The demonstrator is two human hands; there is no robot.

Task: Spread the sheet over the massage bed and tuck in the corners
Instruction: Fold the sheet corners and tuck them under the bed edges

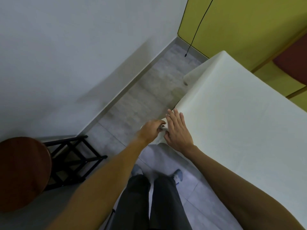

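Sheet (232,117) corner pinched in left hand (152,131), nearer tuck; right hand (178,131), fingers straight, presses sheet flat just right of it.

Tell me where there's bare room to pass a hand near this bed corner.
Bare floor strip between the white wall and the draped sheet. Crowded at the corner, where left hand and right hand meet; stool blocks the left.

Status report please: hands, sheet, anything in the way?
Left hand pinches sheet at near corner. Right hand flat on it, open. Stool at left, not in the way.
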